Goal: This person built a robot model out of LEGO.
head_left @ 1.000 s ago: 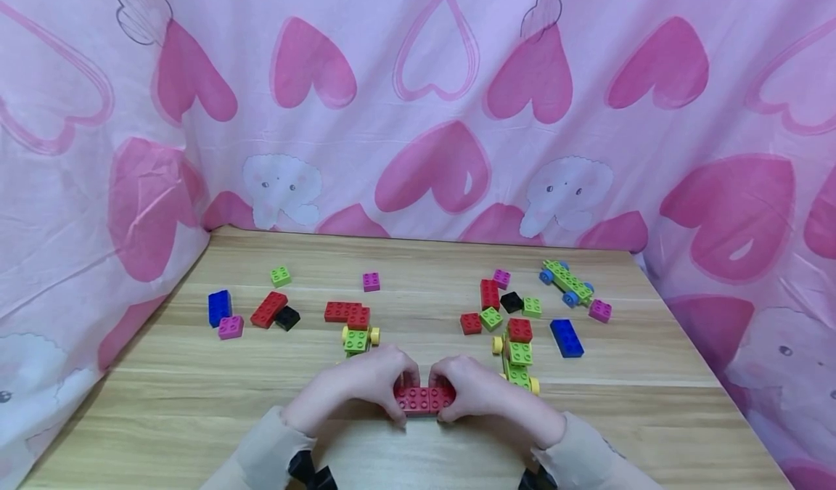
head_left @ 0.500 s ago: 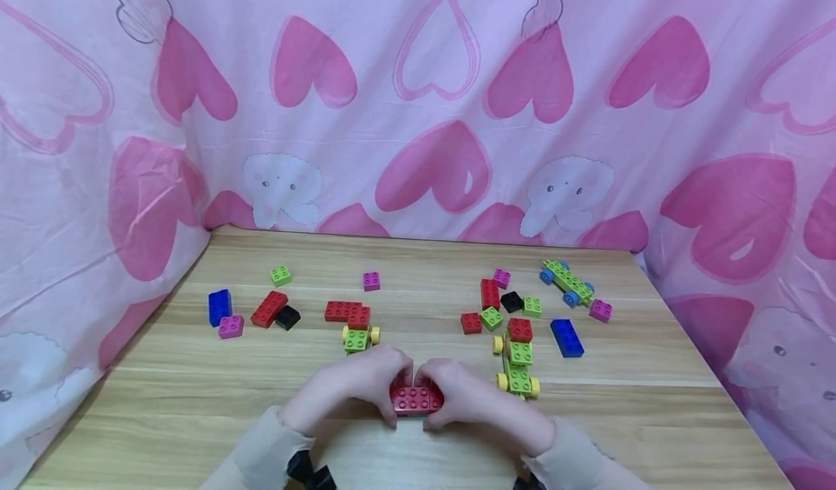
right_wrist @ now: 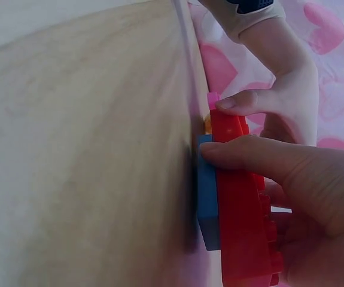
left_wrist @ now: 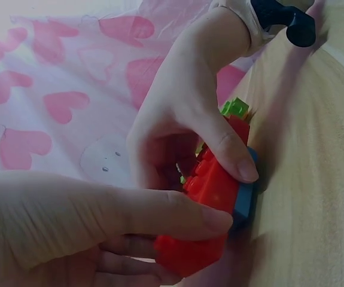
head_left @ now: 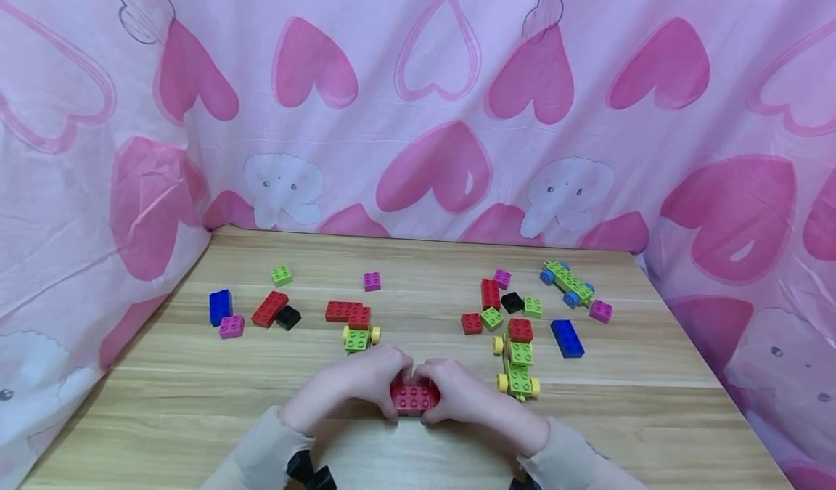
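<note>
Near the table's front, my left hand (head_left: 374, 375) and right hand (head_left: 457, 390) grip a red toy building brick (head_left: 413, 400) from its two ends, studs upward. Beneath it sits a blue brick (right_wrist: 207, 197), shorter than the red part and low over the wood. In the left wrist view my left thumb (left_wrist: 186, 215) lies along the red side, and my right thumb (left_wrist: 231, 152) reaches down to the blue edge. The curled fingers behind the bricks are partly hidden. Just beyond my left hand stands a lime brick car (head_left: 357, 340) with yellow wheels, partly covered.
Another lime car (head_left: 519, 366) with yellow wheels stands right of my hands, beside a blue brick (head_left: 567, 338). Farther back lie a blue-wheeled base (head_left: 567, 282), red bricks (head_left: 269, 308), a black brick (head_left: 288, 318) and several other small bricks. A pink curtain (head_left: 431, 163) surrounds the table (head_left: 418, 461).
My right hand has shifted left, so the two hands are closer together and less of the red top shows between them. Both hands keep their grip; the bricks around them have not moved.
</note>
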A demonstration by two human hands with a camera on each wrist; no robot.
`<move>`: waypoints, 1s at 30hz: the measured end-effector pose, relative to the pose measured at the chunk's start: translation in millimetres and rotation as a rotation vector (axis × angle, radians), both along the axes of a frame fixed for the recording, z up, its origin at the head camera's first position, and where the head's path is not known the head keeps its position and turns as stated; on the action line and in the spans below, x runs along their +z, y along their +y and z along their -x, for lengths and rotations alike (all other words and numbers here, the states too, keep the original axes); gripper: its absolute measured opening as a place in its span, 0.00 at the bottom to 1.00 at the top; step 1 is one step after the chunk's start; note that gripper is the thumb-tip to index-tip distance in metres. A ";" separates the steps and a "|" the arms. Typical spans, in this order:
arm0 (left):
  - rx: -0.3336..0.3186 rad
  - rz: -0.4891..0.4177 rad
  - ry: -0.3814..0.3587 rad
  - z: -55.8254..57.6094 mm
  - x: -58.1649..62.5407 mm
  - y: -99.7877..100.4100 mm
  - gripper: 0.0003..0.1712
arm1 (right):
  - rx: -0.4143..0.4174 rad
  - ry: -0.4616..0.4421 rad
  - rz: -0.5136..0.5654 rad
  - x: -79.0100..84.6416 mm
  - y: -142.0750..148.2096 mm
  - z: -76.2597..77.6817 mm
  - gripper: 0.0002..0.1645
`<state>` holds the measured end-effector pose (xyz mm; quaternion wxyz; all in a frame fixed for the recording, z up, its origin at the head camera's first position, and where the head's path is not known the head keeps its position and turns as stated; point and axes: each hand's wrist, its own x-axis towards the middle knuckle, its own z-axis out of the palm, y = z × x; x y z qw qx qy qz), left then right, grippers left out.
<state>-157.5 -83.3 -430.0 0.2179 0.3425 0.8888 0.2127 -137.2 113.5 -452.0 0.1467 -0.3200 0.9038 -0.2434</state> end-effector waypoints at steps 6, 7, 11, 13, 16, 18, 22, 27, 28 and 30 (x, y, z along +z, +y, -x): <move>0.034 -0.053 0.019 -0.5 5.2 -2.5 0.19 | -0.016 0.026 0.041 4.9 2.7 3.4 0.25; 0.045 -0.059 0.020 -0.4 6.2 -2.8 0.18 | -0.020 0.025 0.045 5.7 3.3 4.4 0.25; 0.075 -0.088 0.035 1.1 8.3 -3.1 0.17 | -0.043 0.011 0.052 9.3 6.3 8.8 0.22; 0.089 -0.108 0.039 2.5 8.7 -3.2 0.17 | -0.054 0.014 0.060 11.4 8.3 10.8 0.22; 0.101 -0.145 0.041 5.2 8.3 -3.8 0.17 | -0.071 0.038 0.075 14.4 10.9 13.2 0.21; 0.107 -0.169 0.040 7.0 7.8 -4.7 0.17 | -0.077 0.056 0.088 15.5 12.1 14.5 0.21; 0.108 -0.203 0.067 9.5 8.0 -7.0 0.16 | -0.096 0.057 0.116 18.0 12.3 16.7 0.21; 0.108 -0.247 0.141 10.2 10.6 -9.2 0.16 | -0.125 0.087 0.140 21.9 9.2 18.1 0.21; 0.107 -0.259 0.157 10.4 11.1 -9.8 0.16 | -0.128 0.106 0.145 23.0 8.5 18.2 0.21; 0.107 -0.278 0.191 10.5 12.8 -10.8 0.16 | -0.139 0.136 0.156 25.2 6.9 18.9 0.22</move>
